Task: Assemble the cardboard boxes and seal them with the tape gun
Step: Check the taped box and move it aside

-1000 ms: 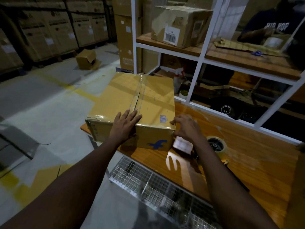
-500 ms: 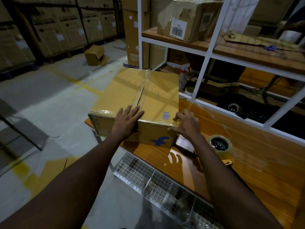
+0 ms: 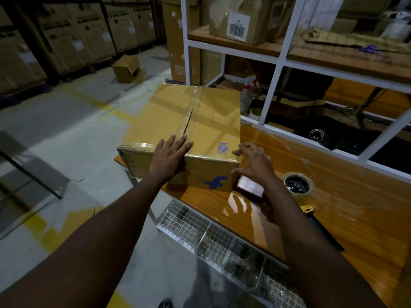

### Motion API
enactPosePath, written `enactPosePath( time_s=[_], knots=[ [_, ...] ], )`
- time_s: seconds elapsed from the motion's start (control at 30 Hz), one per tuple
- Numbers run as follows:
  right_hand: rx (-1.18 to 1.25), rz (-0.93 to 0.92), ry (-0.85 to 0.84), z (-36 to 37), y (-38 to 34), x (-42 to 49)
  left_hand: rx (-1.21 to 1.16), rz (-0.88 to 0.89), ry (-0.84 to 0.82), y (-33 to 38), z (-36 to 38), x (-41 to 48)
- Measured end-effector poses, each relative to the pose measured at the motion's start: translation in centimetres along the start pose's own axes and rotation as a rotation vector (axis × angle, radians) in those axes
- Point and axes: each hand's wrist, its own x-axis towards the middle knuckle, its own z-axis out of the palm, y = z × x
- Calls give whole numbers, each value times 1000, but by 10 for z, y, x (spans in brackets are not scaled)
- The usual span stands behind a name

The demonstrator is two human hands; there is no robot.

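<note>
A closed cardboard box with a blue logo sits on the left end of the wooden table. Clear tape runs along its top seam and down the near face. My left hand lies flat over the near top edge, fingers straight, pressing the tape end down. My right hand rests at the box's near right corner, fingertips touching the top edge, fingers spread. The tape gun, with its roll of clear tape, lies on the table just right of my right hand, held by neither hand.
A white metal shelf frame rises behind the table, holding a labelled carton and clutter. A wire mesh basket hangs under the table's near edge. Stacked cartons line the far wall, and a small open box lies on the concrete floor.
The view has shifted slightly closer. My left hand stays pressed on the taped near edge and my right hand stays at the box's right corner, with its fingers spread a little wider.
</note>
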Motion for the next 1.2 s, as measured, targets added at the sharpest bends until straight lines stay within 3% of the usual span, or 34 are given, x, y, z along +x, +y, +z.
enactPosePath(
  time_s=[0.43, 0.57, 0.7, 0.8, 1.0, 1.1, 1.2],
  knots=[
    [-177, 17, 95, 23, -15, -15, -12, 82, -23, -11, 1, 3],
    [-228, -17, 151, 20, -61, -4, -27, 148, -6, -25, 3, 6],
    [-329, -83, 74, 45, -101, -2, -63, 161, -13, -48, -1, 8],
    [-355, -12, 110, 53, -102, -3, -31, 119, -60, -79, 2, 6],
    [-308, 117, 88, 56, -109, 4, -104, 89, 21, -155, 13, -14],
    [-275, 244, 75, 54, -116, 11, -372, 17, 32, -181, 23, -25],
    [-174, 499, 202, 55, -113, 6, -680, 44, 142, -191, 31, -35]
  ],
)
